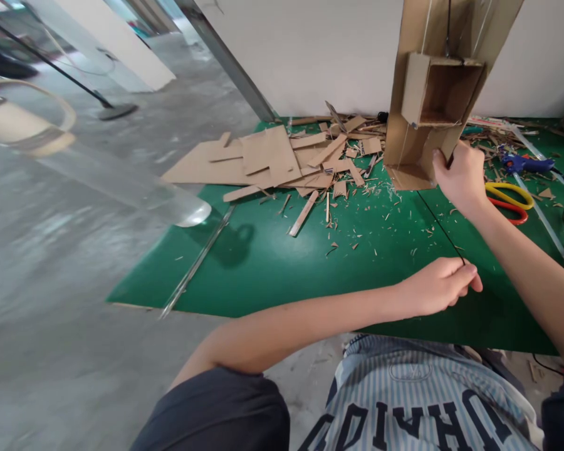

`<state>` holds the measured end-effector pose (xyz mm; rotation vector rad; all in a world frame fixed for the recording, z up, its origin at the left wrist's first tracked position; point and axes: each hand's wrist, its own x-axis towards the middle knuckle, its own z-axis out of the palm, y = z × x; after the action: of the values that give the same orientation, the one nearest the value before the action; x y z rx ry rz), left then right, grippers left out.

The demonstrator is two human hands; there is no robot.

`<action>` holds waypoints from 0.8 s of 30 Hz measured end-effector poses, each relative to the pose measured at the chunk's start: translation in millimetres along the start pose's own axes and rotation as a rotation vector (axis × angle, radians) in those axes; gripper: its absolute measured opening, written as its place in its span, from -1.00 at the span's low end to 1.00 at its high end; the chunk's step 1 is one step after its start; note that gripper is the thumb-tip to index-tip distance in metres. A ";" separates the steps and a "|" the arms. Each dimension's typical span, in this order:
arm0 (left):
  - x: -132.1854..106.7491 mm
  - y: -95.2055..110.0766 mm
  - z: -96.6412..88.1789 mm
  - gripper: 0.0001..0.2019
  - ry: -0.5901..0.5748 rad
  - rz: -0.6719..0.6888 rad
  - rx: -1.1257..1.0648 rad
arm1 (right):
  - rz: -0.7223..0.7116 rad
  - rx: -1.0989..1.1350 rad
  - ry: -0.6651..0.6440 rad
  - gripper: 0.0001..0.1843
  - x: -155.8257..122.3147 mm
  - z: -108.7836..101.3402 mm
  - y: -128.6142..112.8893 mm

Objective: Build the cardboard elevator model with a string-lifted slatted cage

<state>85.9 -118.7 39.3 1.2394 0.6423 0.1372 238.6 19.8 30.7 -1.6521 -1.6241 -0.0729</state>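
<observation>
My right hand [461,175] grips the lower right edge of a tall cardboard structure [397,141], holding it upright and slightly tilted over the table. Inside the structure hangs a small open cardboard box [416,91], with white strings and a black cord running above it. Below, my left hand [444,285] is closed on a thin black cord [439,222]. That cord stretches from the structure's bottom down to my left fingers. Where it runs inside the structure is hidden.
Cardboard sheets [267,153] and scraps litter the back of the green table [282,250]. Yellow and red scissors [512,194] and a blue glue gun [529,164] lie at right. A clear plastic container [136,181] with a handle stands at left. Clear sticks [197,263] lie near the left edge.
</observation>
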 end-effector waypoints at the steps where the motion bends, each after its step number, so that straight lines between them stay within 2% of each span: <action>1: -3.6 0.2 0.9 -0.66 -0.001 0.016 0.080 | -0.005 -0.006 -0.008 -0.88 -2.7 3.2 2.3; 4: -17.2 1.3 1.8 -0.65 -0.037 0.069 0.394 | -0.009 -0.025 -0.038 -0.87 -9.9 10.3 5.2; 8: -34.6 -0.4 6.7 -0.62 -0.187 0.104 0.730 | 0.013 -0.021 -0.067 -0.86 -14.3 15.0 5.8; 10: -39.9 -3.4 12.5 -0.61 -0.212 0.102 0.756 | 0.011 -0.015 -0.052 -0.85 -16.8 15.1 6.2; 14: -42.5 -13.6 30.1 -0.58 -0.242 0.131 0.627 | -0.068 -0.007 0.006 -0.83 -31.6 10.1 6.1; 19: -29.5 -34.4 53.2 -0.61 -0.293 0.190 0.592 | -0.161 0.014 0.015 -0.78 -58.8 4.6 12.2; 22: -24.1 -36.5 56.1 -0.65 -0.333 0.213 0.747 | -0.159 0.022 -0.004 -0.77 -65.1 6.2 21.0; 24: -31.8 -23.8 46.3 -0.66 -0.423 0.254 0.930 | -0.149 0.033 -0.004 -0.76 -64.9 7.8 25.7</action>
<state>78.4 -179.2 37.9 2.1681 0.1487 -0.2439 245.7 -25.0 -22.8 -1.5054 -1.7400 -0.1177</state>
